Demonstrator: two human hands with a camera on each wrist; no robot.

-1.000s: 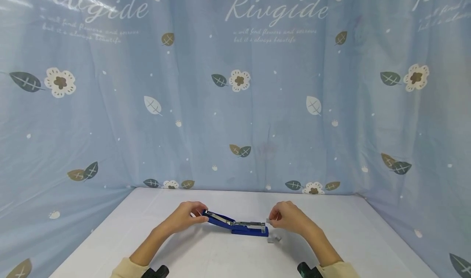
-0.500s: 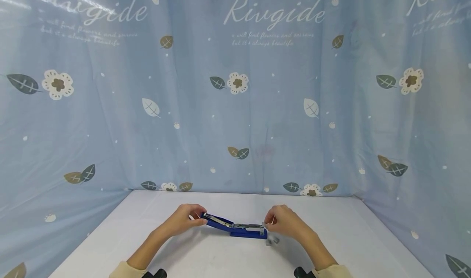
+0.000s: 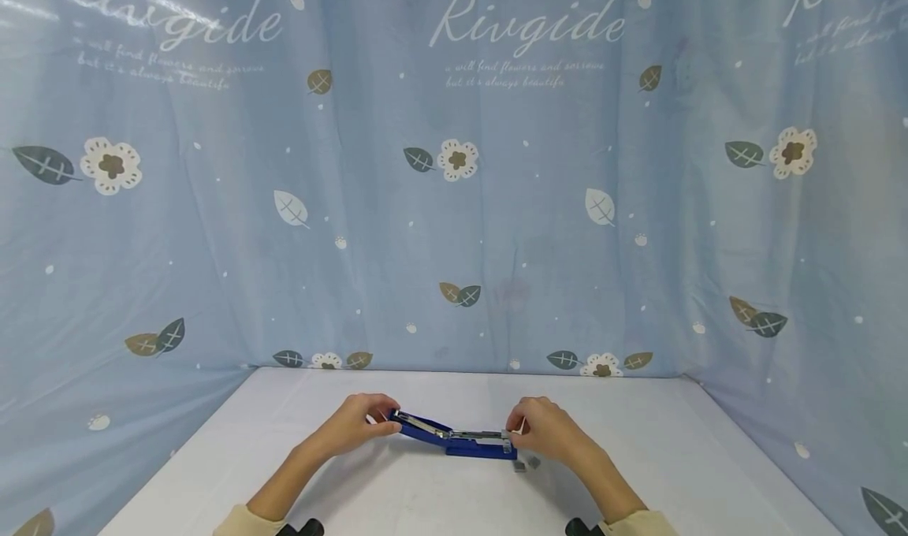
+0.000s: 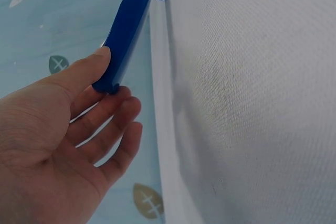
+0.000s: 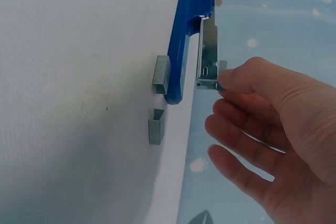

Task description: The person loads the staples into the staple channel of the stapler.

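A blue stapler point(image 3: 482, 448) stands on the table, its top cover point(image 4: 128, 30) swung back to the left and its metal magazine point(image 5: 209, 48) exposed. My left hand point(image 3: 355, 424) grips the cover's far end between thumb and fingers. At the magazine's front end, my right hand point(image 3: 549, 427) pinches a small strip of staples point(image 5: 222, 66), mostly hidden by the thumb and finger. The strip is at the top of the magazine; whether it lies inside cannot be told. Two loose strips of staples, one point(image 5: 161, 74) right beside the stapler's base and another point(image 5: 156, 129) nearer the right wrist, lie on the table.
A white table point(image 3: 426, 496) lies under both hands. Blue patterned curtains point(image 3: 454, 228) hang behind it and along both sides.
My right hand has shifted slightly left, bringing the strip of staples from just off the stapler's front to the magazine. My left hand keeps its grip on the cover.
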